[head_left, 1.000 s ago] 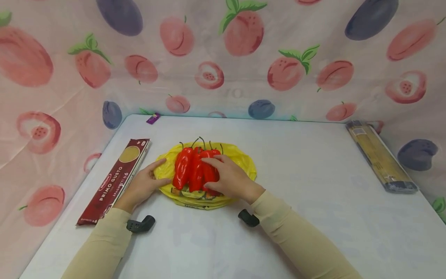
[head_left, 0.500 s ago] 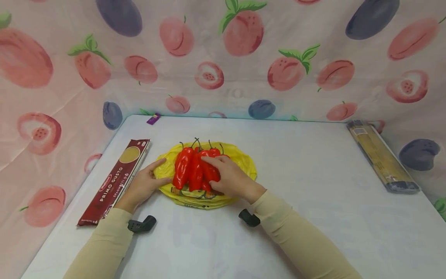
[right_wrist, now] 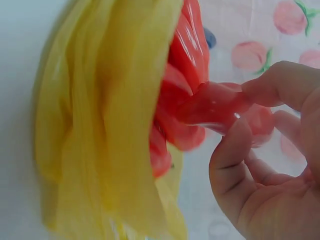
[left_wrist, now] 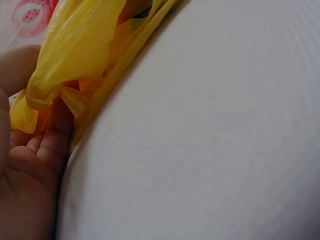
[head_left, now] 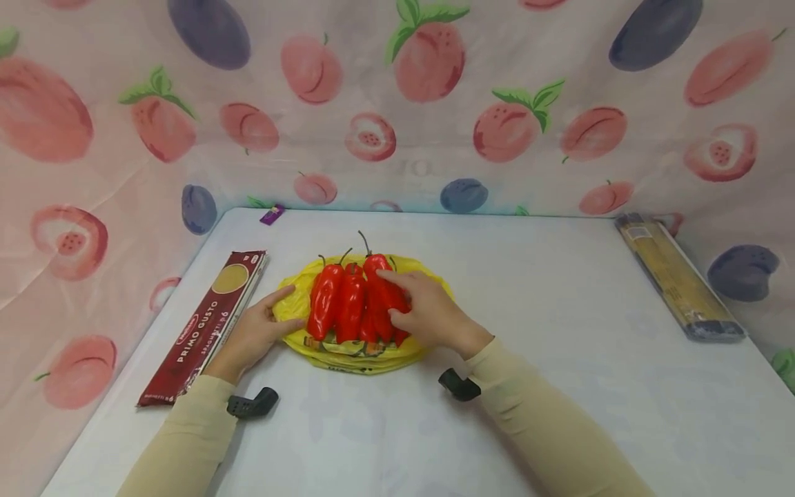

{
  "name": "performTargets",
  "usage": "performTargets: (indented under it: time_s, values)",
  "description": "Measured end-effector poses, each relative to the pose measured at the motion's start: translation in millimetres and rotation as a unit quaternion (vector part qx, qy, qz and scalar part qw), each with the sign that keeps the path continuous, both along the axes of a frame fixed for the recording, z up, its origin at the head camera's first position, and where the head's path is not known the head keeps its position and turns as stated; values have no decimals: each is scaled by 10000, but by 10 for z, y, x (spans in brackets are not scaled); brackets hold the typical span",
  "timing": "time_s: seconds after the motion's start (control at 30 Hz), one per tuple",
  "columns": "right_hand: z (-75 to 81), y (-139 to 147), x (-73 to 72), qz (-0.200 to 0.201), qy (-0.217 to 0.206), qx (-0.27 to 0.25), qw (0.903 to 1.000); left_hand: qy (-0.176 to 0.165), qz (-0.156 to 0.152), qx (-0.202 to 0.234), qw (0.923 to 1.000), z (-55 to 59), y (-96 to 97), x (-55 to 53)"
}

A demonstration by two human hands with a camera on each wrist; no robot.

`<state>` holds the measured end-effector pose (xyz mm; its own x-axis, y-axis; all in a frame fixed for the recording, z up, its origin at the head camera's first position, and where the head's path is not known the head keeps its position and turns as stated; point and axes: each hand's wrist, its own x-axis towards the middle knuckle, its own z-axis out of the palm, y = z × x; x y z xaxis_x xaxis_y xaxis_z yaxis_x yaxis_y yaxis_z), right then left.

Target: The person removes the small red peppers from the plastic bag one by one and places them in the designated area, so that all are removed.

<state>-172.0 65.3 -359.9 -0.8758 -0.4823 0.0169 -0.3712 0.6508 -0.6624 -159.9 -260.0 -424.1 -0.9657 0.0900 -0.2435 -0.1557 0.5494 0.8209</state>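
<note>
A crumpled yellow plastic bag (head_left: 373, 364) lies on the white table, with several glossy red peppers (head_left: 324, 301) side by side on top, green-brown stems pointing away. At the bag's left edge, my left hand (head_left: 248, 338) holds the plastic; the left wrist view shows the yellow film (left_wrist: 80, 50) between thumb and fingers. My right hand (head_left: 437, 314) pinches one red pepper (head_left: 384, 290) on the right of the group. From the right wrist, this pepper (right_wrist: 215, 105) is seen between thumb and fingertips, tilted against the others, above the bag's folds (right_wrist: 100, 115).
A dark red spaghetti packet (head_left: 208, 324) lies to the left, partly behind the left forearm. At the far right is a clear pack of spaghetti (head_left: 680, 276). A small purple packet (head_left: 272, 215) sits near the back edge. Fruit-patterned cloth (head_left: 397, 124) hangs behind.
My right hand has shifted right and pinches a pepper that now sits higher, its stem reaching farther back. The peppers have spread slightly. My left hand stays at the bag's edge.
</note>
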Motion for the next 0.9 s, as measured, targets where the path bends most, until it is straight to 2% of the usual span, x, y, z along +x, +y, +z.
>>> performTargets:
  time_s: [0.2,0.4,0.9]
  values:
    - [55,264,-60,-334,75,-268,9991,-54,76,10,10000,-16,-29,18]
    - [106,588,-100,-727,108,-343,9967,-31,-10,78,10000,-16,-12,-1]
    - [61,1420,-234,-1522,-73,223,9881,-56,119,78,9999,1,19,-8]
